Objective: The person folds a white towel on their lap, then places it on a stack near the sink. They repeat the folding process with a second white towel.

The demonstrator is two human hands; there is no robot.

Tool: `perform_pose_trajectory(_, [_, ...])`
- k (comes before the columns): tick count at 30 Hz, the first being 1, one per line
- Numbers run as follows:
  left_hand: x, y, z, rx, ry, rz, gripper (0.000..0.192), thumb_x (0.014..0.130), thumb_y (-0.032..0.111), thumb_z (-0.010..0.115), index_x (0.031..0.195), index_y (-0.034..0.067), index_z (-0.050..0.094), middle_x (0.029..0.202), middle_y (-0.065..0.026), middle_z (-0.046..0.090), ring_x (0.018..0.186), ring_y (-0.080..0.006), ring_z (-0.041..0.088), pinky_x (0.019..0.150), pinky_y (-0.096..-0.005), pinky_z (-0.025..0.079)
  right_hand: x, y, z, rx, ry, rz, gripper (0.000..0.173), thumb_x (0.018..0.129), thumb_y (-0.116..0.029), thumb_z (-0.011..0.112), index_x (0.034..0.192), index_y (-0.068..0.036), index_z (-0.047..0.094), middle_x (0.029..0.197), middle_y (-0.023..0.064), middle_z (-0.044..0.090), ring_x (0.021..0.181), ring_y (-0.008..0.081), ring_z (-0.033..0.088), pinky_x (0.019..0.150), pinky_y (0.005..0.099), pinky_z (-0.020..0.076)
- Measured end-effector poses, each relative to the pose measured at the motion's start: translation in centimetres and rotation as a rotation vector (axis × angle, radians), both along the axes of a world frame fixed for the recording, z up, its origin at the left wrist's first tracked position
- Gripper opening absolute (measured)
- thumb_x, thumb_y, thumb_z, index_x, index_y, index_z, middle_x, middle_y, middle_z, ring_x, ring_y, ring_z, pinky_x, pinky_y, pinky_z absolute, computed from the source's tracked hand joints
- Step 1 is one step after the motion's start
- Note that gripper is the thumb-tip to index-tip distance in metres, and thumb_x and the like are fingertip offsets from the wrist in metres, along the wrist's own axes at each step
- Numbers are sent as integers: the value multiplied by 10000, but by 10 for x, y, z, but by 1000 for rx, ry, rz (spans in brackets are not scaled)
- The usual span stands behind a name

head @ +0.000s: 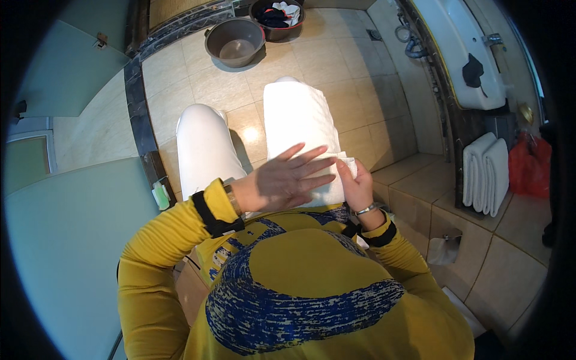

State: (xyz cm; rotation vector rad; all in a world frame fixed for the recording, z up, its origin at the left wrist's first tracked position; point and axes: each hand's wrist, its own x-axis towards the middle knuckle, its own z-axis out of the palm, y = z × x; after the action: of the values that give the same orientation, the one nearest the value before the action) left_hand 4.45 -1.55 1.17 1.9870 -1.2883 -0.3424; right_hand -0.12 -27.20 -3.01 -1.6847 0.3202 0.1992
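A white towel point(299, 117) lies folded along my right thigh, its far end near the knee. Spread flat over its near part, my left hand point(288, 180) has its fingers apart and pointing right; whether the palm touches the cloth I cannot tell. At the towel's right edge, my right hand point(356, 184) pinches a small folded corner between thumb and fingers. My left leg point(204, 139) in white trousers is beside it, with nothing laid on the knee.
Ahead on the tiled floor stand a grey plastic basin point(236, 45) and a second basin point(280, 33) holding clothes. A white washbasin point(481, 85) with a dark cloth is at right, above folded white towels point(485, 173) and a red plastic bag point(530, 166). Frosted glass panels point(76, 252) stand left.
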Motion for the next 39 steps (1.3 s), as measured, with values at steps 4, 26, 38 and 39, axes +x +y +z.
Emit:
perform_pose_trajectory(4, [-5,0,-14,234,61,-31,694,962,387,626,1575,232,340,1683,-76,180,1564,-288,107,1254,-517,145,13,-2,19,-230,54,80,282,990,-221,659,1158,3,628,1009,78,695,848,133,629,733,293,525])
perform_pose_trajectory(26, [61,22,-73,-210,972,977,1025,838,263,836,1566,-47,184,1431,-200,479,1210,-248,545,1047,-413,450,138,-27,-35,55,427,305,887,904,-476,728,1522,36,349,1409,159,540,1187,204,559,924,297,494])
perform_pose_trajectory(38, [94,17,-61,-471,1330,939,512,842,73,778,1316,-7,602,1184,-93,690,1035,-192,650,953,-319,503,175,-3,-49,496,453,280,465,882,-51,745,1305,51,578,1209,159,689,1028,246,704,927,341,577])
perform_pose_trajectory(39, [93,17,-59,-509,1290,948,490,836,43,772,1299,-1,618,1181,-90,695,1030,-189,654,954,-314,506,174,-6,-48,494,391,285,448,882,-38,736,1296,44,587,1209,148,689,1046,238,695,938,342,570])
